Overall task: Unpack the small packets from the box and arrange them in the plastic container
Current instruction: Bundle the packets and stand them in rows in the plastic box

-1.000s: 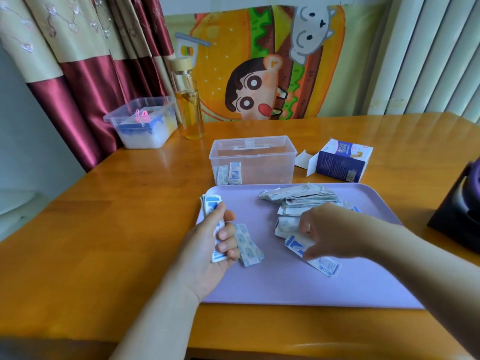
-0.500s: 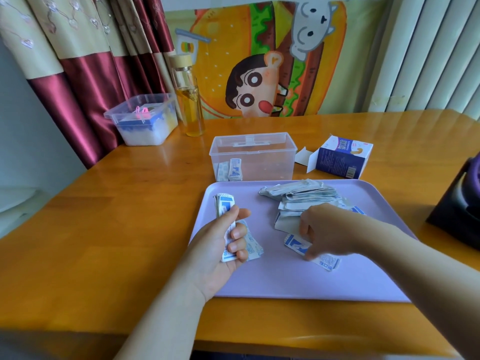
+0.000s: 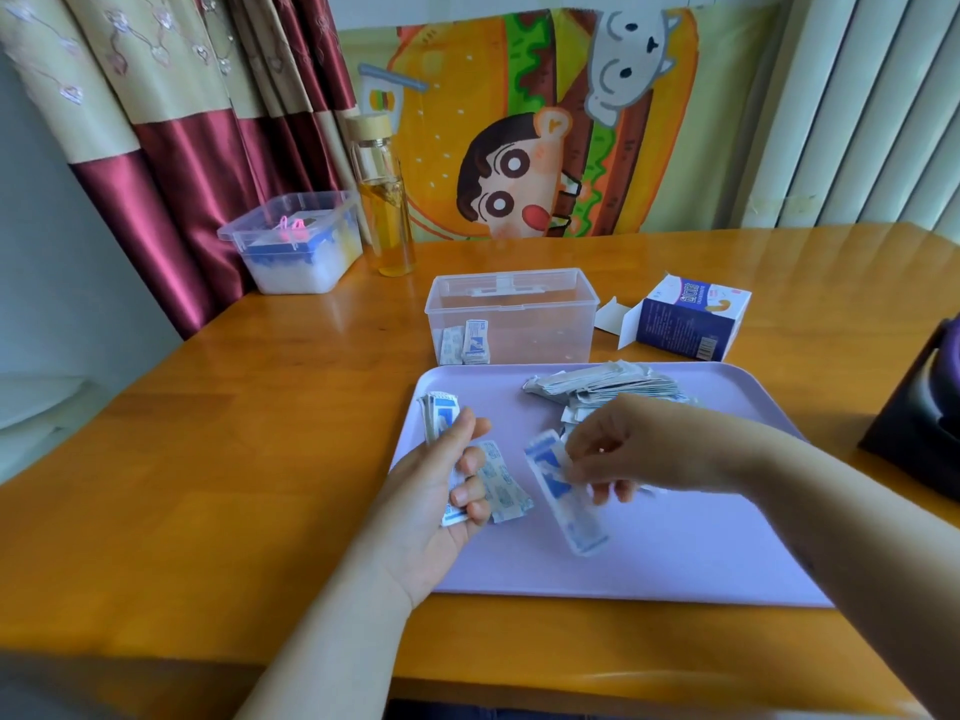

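So far, we judge only a small part of the job done. The box lies on its side with its flap open on the desk, just right of the clear container. Whether anything is left inside the box we cannot tell. Its contents seem to be out on the purple tray in front of us.

In the container, a few packets stand on edge in the front left corner, and most of its room is unfilled.

Our left hand has its grip closed round a small stack of packets, held upright over the left end of the tray with the thumb on one side and the fingers curled on the other. Our right hand holds a narrow grip, pinching the upper part of a long blue-and-white strip that hangs tilted above the tray. The strip is too blurred to say whether it is one packet or several joined.

The bulk of the work is left. A pile of packets lies at the back of the tray, just beyond the right hand. A loose packet lies flat beside the left fingers. All of these, and what we hold, have yet to go into the container.
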